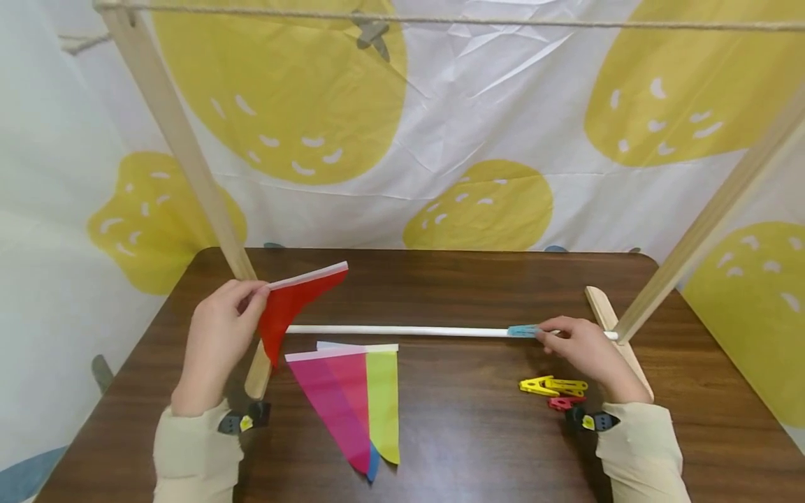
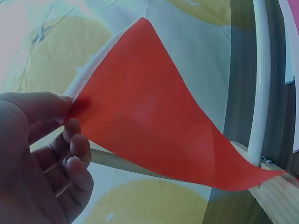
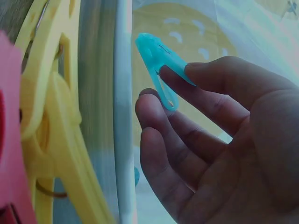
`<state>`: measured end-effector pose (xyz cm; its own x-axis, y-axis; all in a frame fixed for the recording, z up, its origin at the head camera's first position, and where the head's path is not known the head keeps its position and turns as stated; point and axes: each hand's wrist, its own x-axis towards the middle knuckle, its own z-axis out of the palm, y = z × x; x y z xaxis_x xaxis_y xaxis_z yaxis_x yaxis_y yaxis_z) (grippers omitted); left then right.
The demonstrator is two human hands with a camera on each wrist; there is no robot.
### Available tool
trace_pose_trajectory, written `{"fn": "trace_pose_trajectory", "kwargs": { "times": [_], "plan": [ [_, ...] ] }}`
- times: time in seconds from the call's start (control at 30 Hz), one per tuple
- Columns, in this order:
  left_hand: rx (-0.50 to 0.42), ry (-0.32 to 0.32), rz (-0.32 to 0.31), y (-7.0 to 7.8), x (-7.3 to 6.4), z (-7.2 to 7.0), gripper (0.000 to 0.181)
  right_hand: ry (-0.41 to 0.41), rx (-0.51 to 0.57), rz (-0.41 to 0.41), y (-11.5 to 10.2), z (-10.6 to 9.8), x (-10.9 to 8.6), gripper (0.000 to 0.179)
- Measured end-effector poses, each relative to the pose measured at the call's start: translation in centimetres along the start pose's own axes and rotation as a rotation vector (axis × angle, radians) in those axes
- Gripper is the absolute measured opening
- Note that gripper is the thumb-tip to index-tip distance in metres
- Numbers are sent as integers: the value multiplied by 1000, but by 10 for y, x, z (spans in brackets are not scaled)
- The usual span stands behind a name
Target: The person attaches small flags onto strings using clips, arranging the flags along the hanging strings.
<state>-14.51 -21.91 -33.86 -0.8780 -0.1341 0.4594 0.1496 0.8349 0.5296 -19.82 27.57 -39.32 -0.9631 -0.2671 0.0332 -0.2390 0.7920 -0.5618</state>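
A red triangular pennant with a white top strip hangs from my left hand, whose thumb and fingers pinch one end of that strip. In the left wrist view the red pennant spreads out, its tip trailing toward the wooden foot. My right hand holds a light blue clothespin above the table. Thumb and fingers grip the legs of the clothespin in the right wrist view. Yellow clothespins and a red clothespin lie just below the right hand.
Pink and yellow-green pennants lie overlapping with a blue one at table centre. A white rod joins two wooden posts, left and right. Overhead, a rope spans between them. A patterned curtain hangs behind.
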Motion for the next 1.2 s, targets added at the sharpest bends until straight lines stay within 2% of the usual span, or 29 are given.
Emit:
{"fn": "trace_pose_trajectory", "kwargs": {
  "times": [0.2, 0.3, 0.6, 0.77, 0.97, 1.2],
  "plan": [
    [-9, 2, -49, -1, -1, -2, 26, 12, 3, -38, -9, 8, 9, 24],
    [-4, 5, -50, 0, -2, -2, 24, 2, -2, -78, -16, 13, 12, 24],
    [0, 127, -19, -1, -2, -1, 22, 30, 6, -131, -33, 26, 16, 24],
    [-13, 187, -2, -1, 2, -2, 21, 44, 6, -158, -42, 25, 20, 24],
    [-37, 178, 2, -1, 4, -2, 20, 99, 12, -175, -53, 21, 23, 20],
    [-33, 161, 3, -1, 0, -3, 12, 45, 81, -195, -76, 36, 29, 17]
  ]
}}
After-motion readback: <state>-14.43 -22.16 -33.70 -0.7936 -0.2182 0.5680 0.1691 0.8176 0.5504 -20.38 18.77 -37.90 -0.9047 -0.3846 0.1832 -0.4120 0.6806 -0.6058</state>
